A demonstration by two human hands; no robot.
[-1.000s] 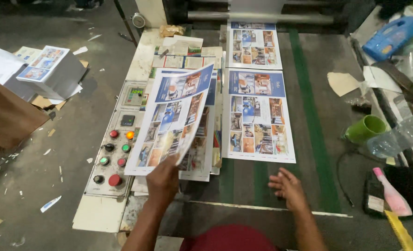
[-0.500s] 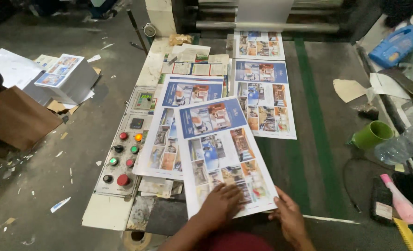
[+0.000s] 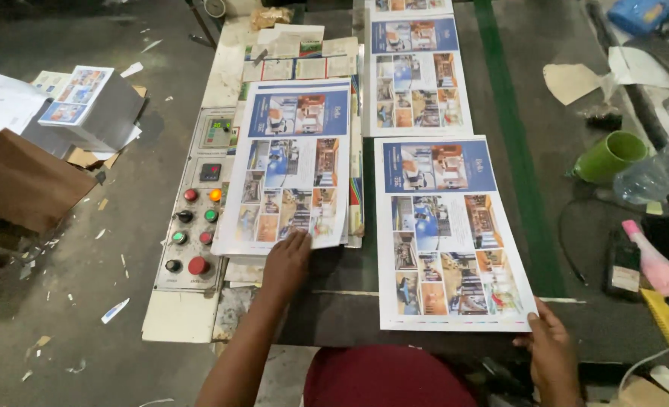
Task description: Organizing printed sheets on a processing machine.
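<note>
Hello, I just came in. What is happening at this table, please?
A person is handling printed sheets on a dark table. The left hand rests on the lower edge of the left sheet, which lies on a stack beside a control panel with coloured buttons. The right hand holds the lower right corner of the right sheet, which lies flat. Another sheet lies further up. A green cup lies on its side at the right.
</note>
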